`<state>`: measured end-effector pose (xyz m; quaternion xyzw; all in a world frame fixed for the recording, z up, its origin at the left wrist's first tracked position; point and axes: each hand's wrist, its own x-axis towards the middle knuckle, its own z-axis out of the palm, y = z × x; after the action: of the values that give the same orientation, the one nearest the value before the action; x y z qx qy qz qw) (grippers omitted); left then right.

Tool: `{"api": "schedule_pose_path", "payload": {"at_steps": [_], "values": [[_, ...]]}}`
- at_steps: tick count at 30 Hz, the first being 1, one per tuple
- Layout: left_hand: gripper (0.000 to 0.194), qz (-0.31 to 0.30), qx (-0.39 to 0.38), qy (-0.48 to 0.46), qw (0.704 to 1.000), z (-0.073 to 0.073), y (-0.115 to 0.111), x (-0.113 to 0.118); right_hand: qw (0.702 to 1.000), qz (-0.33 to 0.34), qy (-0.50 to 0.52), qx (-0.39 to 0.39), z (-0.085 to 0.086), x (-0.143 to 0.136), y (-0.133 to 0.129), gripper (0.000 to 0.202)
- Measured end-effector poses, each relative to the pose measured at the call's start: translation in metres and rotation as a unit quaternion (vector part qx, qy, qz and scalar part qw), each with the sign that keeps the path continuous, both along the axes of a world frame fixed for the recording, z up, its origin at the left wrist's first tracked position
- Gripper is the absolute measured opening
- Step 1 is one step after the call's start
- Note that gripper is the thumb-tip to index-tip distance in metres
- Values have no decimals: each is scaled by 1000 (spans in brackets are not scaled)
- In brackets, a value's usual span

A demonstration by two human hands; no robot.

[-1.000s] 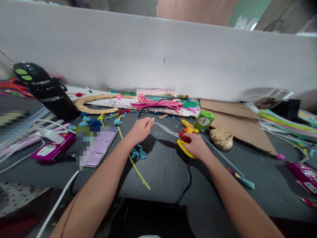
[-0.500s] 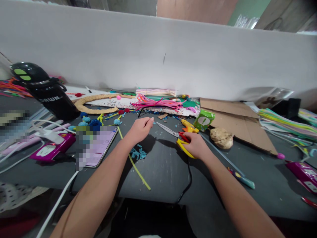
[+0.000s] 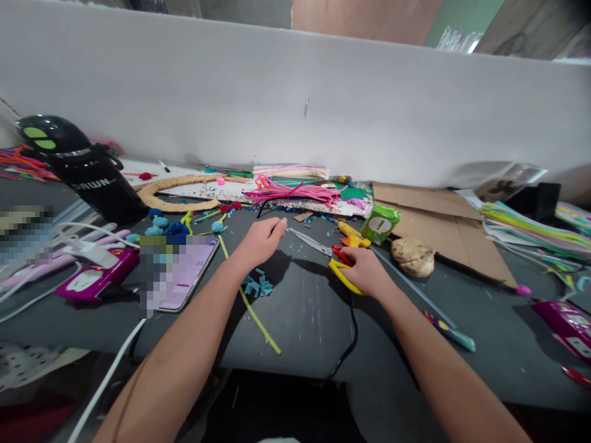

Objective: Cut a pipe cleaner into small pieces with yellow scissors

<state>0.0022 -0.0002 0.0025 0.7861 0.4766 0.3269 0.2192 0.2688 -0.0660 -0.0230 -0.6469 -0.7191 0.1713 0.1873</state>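
Right grip: my right hand (image 3: 364, 269) wraps the scissors (image 3: 325, 250).
Left grip: and my left hand (image 3: 265, 243) pinches a small blue piece (image 3: 288, 229), right by the blade tips.
Blades: long axis slants away and leftward from my right fingers; opening unclear.
Clippings: blue clippings (image 3: 259, 287) lie nearer my left arm, beside a yellow-green strip (image 3: 261, 323).
Glue gun: glue gun (image 3: 353, 235) sits just beyond my right hand.

Scissors (image 3: 344, 271) with yellow-and-red handles, yellow-and-orange glue gun (image 3: 353, 235), pink pipe cleaners (image 3: 293, 192), black bottle (image 3: 92, 175).
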Motion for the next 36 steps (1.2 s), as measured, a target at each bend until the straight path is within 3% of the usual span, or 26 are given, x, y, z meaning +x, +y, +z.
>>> {"api": "schedule_pose_path", "payload": {"at_steps": [14, 36], "values": [[45, 10, -10, -12, 1000, -2, 1, -1, 1000, -20, 3, -3, -1, 0, -1, 30], [44, 6, -11, -10, 1000, -1, 0, 0, 1000, -1, 9, -1, 2, 0, -1, 26]]}}
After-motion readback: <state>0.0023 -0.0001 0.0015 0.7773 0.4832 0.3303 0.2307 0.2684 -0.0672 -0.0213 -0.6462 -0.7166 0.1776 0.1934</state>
